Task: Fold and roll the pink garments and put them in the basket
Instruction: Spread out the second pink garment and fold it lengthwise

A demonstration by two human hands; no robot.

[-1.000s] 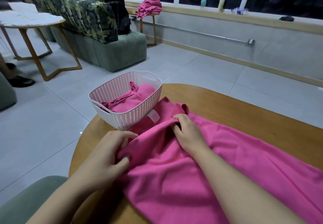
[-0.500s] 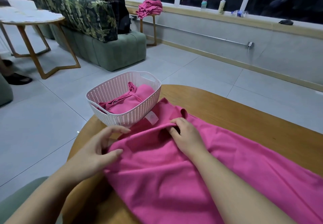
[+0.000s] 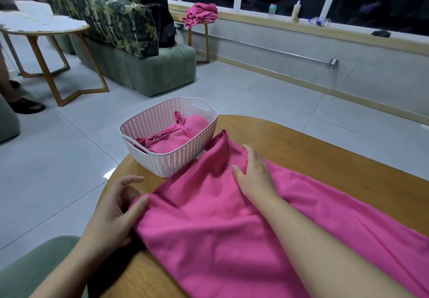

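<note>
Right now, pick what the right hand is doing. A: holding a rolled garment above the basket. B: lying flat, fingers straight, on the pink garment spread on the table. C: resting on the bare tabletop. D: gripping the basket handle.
B: the right hand lies flat, fingers straight, on the pink garment, beside the basket.

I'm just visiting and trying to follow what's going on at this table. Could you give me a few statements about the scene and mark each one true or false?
1. The white basket already holds a pink garment. True.
2. The right hand lies flat on the pink garment on the table. True.
3. The left hand is reaching into the basket. False: it holds the near-left edge of the spread garment, thumb on the cloth.
4. The basket stands on the floor. False: it sits at the edge of the wooden table.
5. A pile of pink clothes lies on a stool by the window. True.
</note>
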